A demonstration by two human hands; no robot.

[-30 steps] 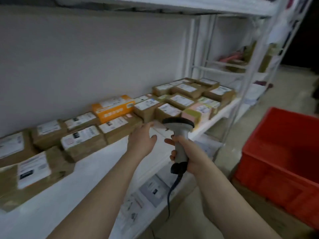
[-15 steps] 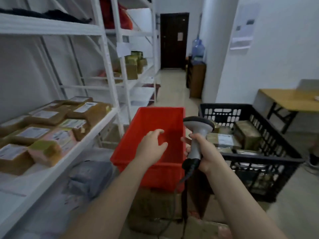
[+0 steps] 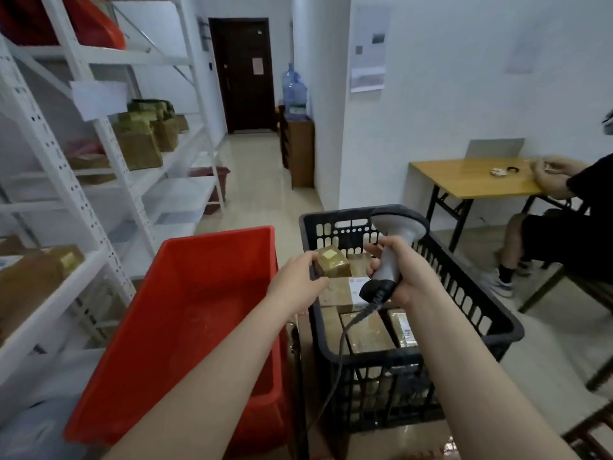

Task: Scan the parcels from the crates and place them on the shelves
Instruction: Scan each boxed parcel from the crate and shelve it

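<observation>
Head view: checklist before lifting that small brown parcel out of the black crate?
1. Left hand on small brown taped parcel: touching, firm grip cannot tell.
2. Right hand holding grey handheld scanner: ok.
3. Scanner head aimed at that parcel: not ok, points past it.
4. Dark scanner cable clear of parcel: ok, drapes over black plastic crate rim.
5. Room on white metal shelf: cannot tell.

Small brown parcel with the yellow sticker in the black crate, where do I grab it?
Best across its side faces, from above and the left, with the left hand. The small parcel sits proud atop the others in the black crate, sides exposed, and the right hand holding the scanner crowds its right.
</observation>
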